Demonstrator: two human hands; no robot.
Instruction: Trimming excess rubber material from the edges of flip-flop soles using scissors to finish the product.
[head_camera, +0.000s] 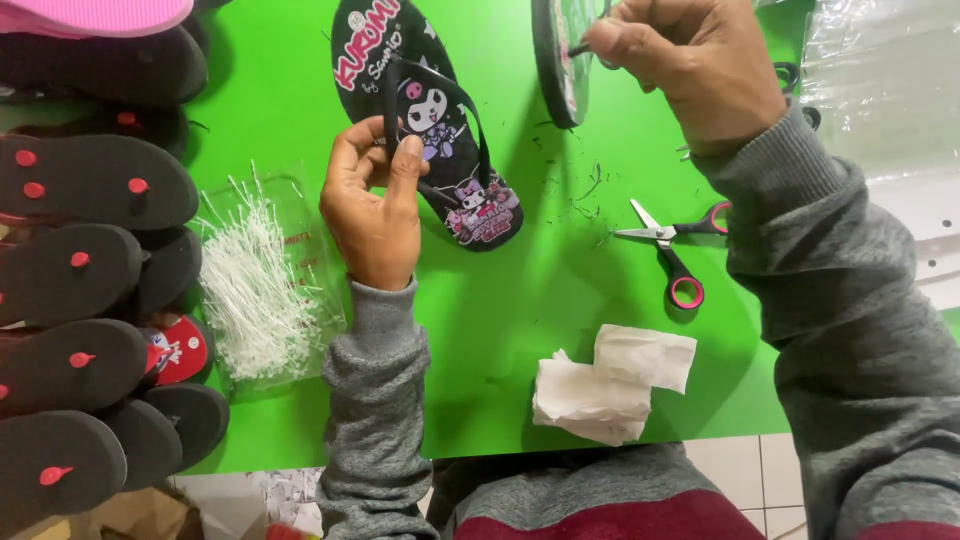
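Observation:
A black flip-flop with cartoon prints lies on the green table, toe end toward me. My left hand pinches its black strap between thumb and fingers. My right hand, at the top, holds a second black sandal sole on its edge and pinches a strap end at its rim.
Small scissors with pink-lined handles lie right of the flip-flop. Crumpled white paper sits near the front edge. A clear bag of white plastic ties lies left of my left arm. Stacked black soles with red plugs fill the left side. Clear plastic sheeting lies at right.

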